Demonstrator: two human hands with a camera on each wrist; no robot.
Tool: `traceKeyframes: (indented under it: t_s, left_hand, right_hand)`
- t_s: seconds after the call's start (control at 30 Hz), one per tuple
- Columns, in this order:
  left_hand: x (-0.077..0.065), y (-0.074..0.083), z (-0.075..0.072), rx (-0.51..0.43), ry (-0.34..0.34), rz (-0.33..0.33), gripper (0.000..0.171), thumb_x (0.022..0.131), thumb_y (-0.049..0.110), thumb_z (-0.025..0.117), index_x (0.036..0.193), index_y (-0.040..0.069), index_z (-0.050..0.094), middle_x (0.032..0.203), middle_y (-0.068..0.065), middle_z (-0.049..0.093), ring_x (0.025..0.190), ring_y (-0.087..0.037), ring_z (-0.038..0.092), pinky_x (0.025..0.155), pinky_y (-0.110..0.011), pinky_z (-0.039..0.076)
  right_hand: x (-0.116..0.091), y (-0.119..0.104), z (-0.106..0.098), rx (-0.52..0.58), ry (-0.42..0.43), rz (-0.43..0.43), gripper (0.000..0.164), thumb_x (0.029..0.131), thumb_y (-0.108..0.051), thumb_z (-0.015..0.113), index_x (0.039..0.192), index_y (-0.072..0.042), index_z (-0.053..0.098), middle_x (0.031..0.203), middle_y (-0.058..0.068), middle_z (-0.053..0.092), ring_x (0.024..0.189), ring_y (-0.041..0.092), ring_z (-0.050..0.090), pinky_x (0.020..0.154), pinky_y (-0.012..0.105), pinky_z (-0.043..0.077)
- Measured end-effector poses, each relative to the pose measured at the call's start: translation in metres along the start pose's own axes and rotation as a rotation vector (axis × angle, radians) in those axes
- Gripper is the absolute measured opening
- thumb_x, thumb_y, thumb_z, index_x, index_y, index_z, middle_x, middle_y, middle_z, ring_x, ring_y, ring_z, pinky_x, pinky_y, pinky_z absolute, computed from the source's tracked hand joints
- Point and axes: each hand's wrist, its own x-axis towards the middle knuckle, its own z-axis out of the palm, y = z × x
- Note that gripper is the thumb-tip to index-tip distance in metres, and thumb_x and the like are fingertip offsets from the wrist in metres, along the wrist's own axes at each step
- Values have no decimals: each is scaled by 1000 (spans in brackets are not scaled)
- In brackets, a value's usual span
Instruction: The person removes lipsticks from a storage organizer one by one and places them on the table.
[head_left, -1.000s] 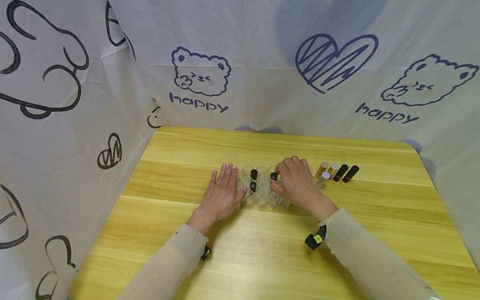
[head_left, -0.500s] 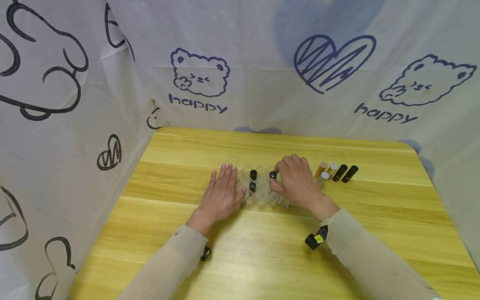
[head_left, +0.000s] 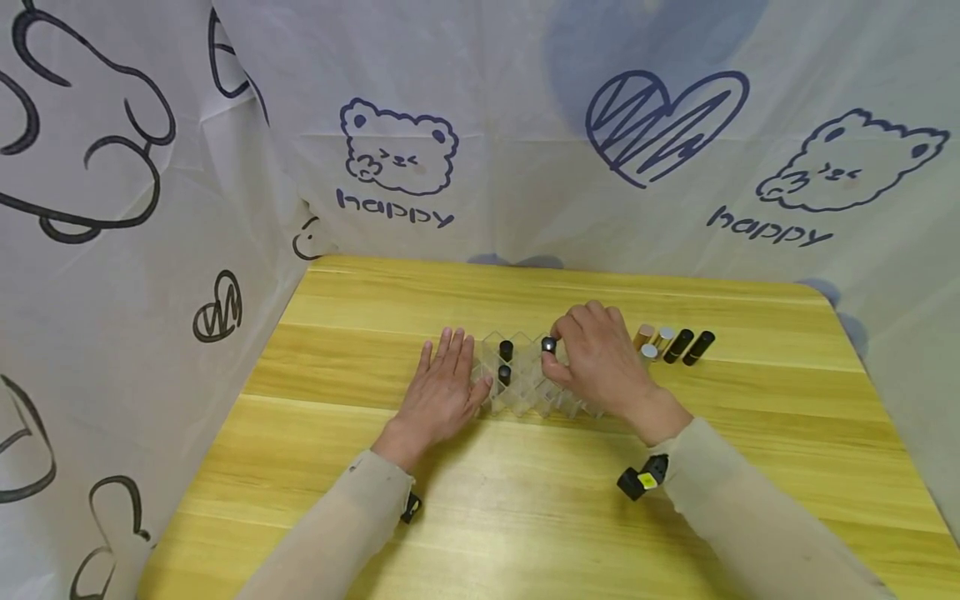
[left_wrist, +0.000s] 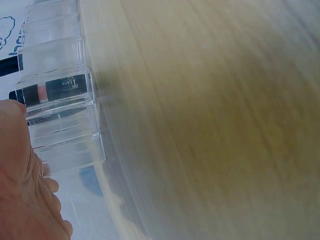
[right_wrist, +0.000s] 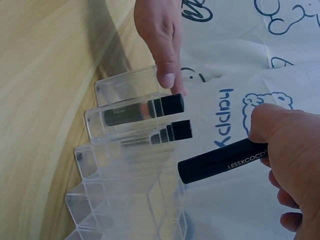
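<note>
A clear lipstick organizer [head_left: 522, 406] with diamond-shaped slots stands between the two hands. My left hand [head_left: 442, 392], fingers straight, rests at its left end, with the thumb along the near side. Between the thumb and fingers of my right hand [head_left: 600, 358] is a black lipstick tube [right_wrist: 220, 161] with white lettering. In the right wrist view the tube's lower end shows outside the slots, above the organizer. Two black-capped lipsticks stand in slots near the left hand: a rear one [head_left: 506, 350] and a front one [head_left: 505, 375]. The right hand hides the organizer's right end.
Right of the organizer are two black lipstick tubes [head_left: 678, 346] lying side by side, with a gold tube [head_left: 643, 336], a white-and-gold tube [head_left: 663, 337] and a silver-capped tube [head_left: 649, 352]. A printed white cloth [head_left: 525, 167] hangs behind the wooden table [head_left: 487, 517].
My right hand has risen slightly and shifted a little away, lifting the black lipstick tube from the organizer. The left hand keeps its place.
</note>
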Motion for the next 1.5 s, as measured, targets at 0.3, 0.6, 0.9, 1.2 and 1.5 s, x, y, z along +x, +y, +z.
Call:
traceKeyframes:
  t_s: [0.3, 0.6, 0.9, 1.2, 1.5]
  left_hand:
    - [0, 0, 0, 8, 8, 1, 77, 113, 55, 21, 169, 2, 10, 177, -18, 9, 165, -31, -2, 134, -53, -1]
    - [-1, 1, -1, 12, 1, 3, 78, 113, 55, 21, 169, 2, 8, 177, -18, 8, 164, -31, -3, 134, -53, -1]
    - [-1, 0, 0, 8, -3, 6, 78, 113, 56, 20, 169, 3, 7, 177, -18, 7, 164, -31, -5, 133, -52, -4]
    - [0, 0, 1, 10, -4, 5, 78, 113, 56, 20, 169, 3, 7, 177, -18, 7, 165, -31, -5, 133, -53, -3]
    - [1, -1, 2, -1, -3, 8, 77, 114, 54, 22, 169, 3, 6, 178, -18, 7, 165, -31, -4, 133, -52, -3]
  right_hand:
    - [-7, 8, -10, -12, 27, -2, 22, 90, -22, 73, 94, -1, 69, 90, 12, 66, 85, 34, 56, 74, 44, 40]
    - [-19, 21, -20, -14, 33, 43, 21, 89, -20, 75, 93, -1, 69, 91, 13, 67, 85, 35, 55, 75, 47, 41]
    - [-30, 30, -27, -27, 64, 74, 20, 88, -20, 73, 91, -1, 68, 89, 14, 66, 83, 36, 54, 72, 47, 39]
    - [-43, 43, -37, -32, 42, 144, 26, 87, -22, 78, 93, 2, 68, 89, 16, 65, 85, 38, 54, 74, 51, 41]
    - [-61, 56, -47, -46, 66, 173, 23, 85, -20, 76, 92, 1, 70, 85, 15, 64, 82, 38, 54, 73, 52, 40]
